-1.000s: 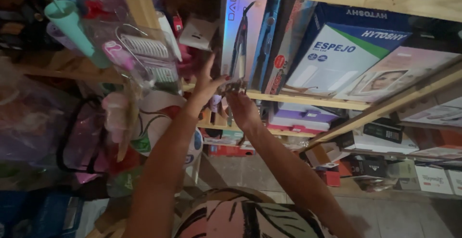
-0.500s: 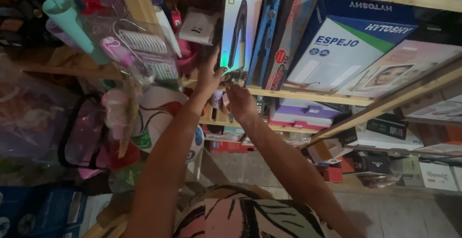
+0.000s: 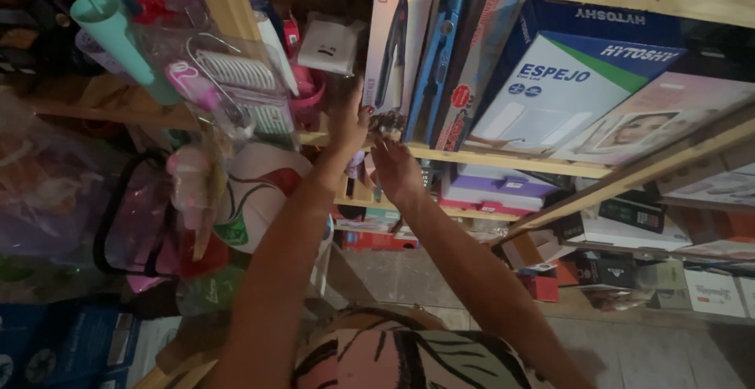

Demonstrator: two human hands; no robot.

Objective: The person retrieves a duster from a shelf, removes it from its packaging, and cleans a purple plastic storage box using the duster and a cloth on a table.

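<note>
fingers of both raised hands, left hand (image 3: 347,121) and right hand (image 3: 395,170), seemingly pinched on a small dark object (image 3: 387,125) at the shelf edge (image 3: 472,155)

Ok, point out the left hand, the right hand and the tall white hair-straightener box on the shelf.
left hand (image 3: 348,124), head view, back of the hand.
right hand (image 3: 395,170), head view, back of the hand.
white hair-straightener box (image 3: 383,23), head view, its front face, upper half.
</note>
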